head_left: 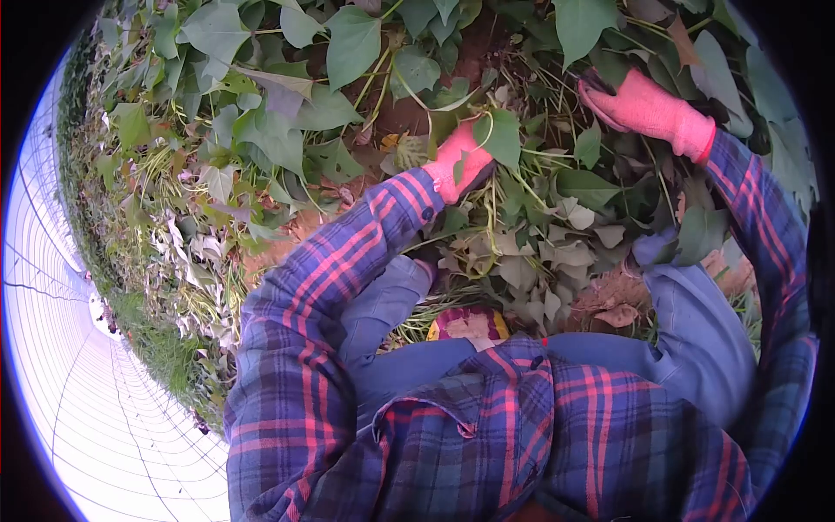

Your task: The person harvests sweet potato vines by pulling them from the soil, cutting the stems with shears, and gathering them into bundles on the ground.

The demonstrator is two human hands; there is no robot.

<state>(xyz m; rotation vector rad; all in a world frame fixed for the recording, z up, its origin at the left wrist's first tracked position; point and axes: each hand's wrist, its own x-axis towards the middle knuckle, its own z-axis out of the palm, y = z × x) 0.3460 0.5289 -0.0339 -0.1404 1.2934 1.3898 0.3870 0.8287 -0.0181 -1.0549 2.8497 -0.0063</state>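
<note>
Both hands wear pink gloves with dark palms and reach into leafy green vines (557, 187). My left hand (463, 163) is at the upper middle, its fingers partly covered by a green leaf (499, 137); stems lie beside and below it, and I cannot make out what it holds. At the upper right, my right hand (639, 109) touches the foliage, its thumb and fingers curled near a dark leaf and thin stems. Its fingertips are partly hidden by leaves. Wilted grey-green leaves (570, 252) lie below, between the two hands.
My bent knees in blue trousers (696, 313) frame the plants. Between the legs is a yellow and purple object (470, 324). Brown soil (609, 291) shows through the leaves. More vines (209, 183) spread to the left, beside a curved, pale ribbed cover (87, 374).
</note>
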